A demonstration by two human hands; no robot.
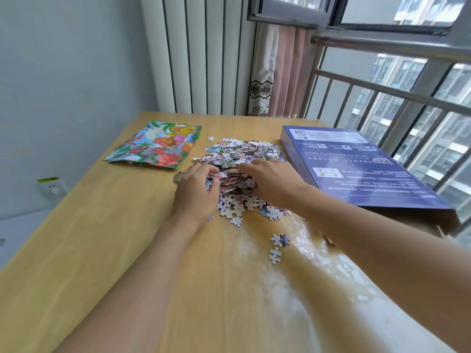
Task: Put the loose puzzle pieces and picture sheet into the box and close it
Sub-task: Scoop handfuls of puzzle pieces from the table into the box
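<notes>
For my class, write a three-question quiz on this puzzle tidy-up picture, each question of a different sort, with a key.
1. True or false: the colourful dinosaur picture sheet lies on top of the flat blue cardboard box.
2. What are the left hand and the right hand doing? A) lifting the box B) gathering the heap of loose jigsaw pieces from both sides C) folding the sheet
3. Fill in: a few stray pieces lie on the light wooden table, ______ to the person than the heap.

Key: 1 false, the sheet lies on the table left of the heap, the box to its right; 2 B; 3 nearer.
</notes>
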